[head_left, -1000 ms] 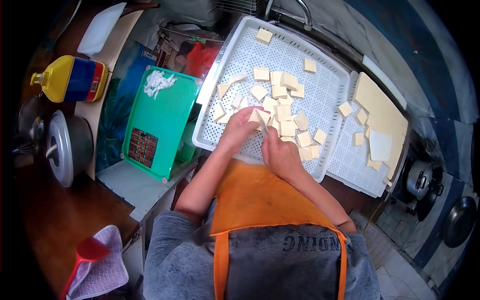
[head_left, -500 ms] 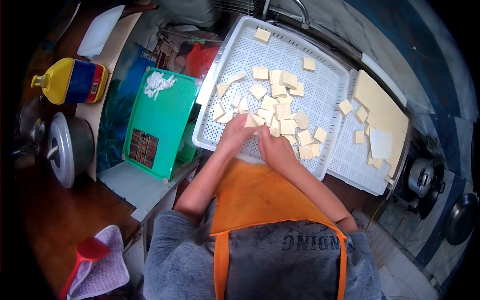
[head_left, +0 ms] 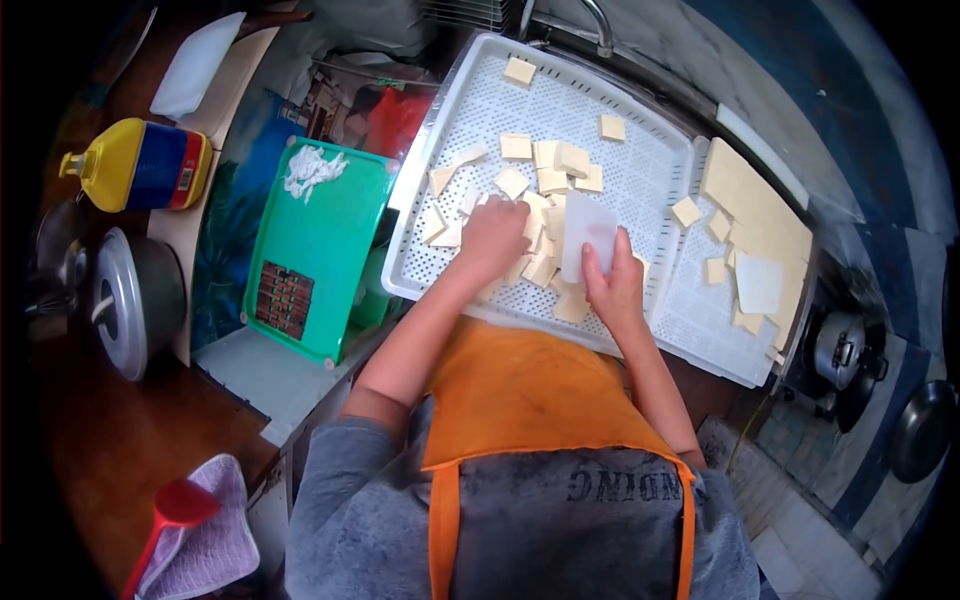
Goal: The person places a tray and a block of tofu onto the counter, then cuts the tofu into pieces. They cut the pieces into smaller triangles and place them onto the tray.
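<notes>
A brown wooden counter [head_left: 130,430] with a lidded metal pot [head_left: 140,305] lies to the left, and a metal tap [head_left: 603,35] rises behind a white tray [head_left: 660,220] full of small holes. In this tray lie the cream blocks [head_left: 516,147], smooth, matte and mostly square with straight edges; some are single, others lean or overlap in a heap near the middle. At the left are thinner, uneven pieces [head_left: 468,156]. The left hand [head_left: 492,238] is down among the blocks with its fingers curled; whether they grip one cannot be told. The right hand [head_left: 615,285] pinches a flat white scraper [head_left: 588,232] between thumb and fingers, upright over the heap, hiding part of it.
</notes>
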The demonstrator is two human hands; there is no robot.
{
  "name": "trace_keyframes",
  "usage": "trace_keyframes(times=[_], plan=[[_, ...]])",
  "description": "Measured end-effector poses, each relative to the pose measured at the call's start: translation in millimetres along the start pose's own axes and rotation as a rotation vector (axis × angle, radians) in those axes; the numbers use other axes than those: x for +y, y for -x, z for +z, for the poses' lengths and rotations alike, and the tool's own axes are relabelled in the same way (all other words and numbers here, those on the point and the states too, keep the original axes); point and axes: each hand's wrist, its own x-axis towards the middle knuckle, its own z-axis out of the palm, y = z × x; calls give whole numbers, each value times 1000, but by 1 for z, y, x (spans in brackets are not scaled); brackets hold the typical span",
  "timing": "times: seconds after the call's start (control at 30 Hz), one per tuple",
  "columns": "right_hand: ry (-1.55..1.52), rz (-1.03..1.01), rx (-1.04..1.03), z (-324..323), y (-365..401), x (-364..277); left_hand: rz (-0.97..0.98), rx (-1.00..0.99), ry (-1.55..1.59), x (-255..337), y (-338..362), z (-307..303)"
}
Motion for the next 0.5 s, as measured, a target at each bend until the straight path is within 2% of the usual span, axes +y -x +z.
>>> trace_keyframes(times=[0.07,0.17,0.27,0.37,0.47,0.5], plan=[[13,9,16,-2,1,2,-29,-66,-109,5,-4,-1],[41,68,-2,-2,6,-1,-122,-174,-78,4,-4,-4],[49,70,-23,2,12,-3,39,-9,-32,-5,7,4],[62,32,-29,4,12,-5,65,31,-34,-7,5,4],[78,-1,-21,5,10,-7,-38,-195,-96,-1,-3,-1],[83,-11,-16,4,9,-7,-51,-184,-72,-1,-3,-1]])
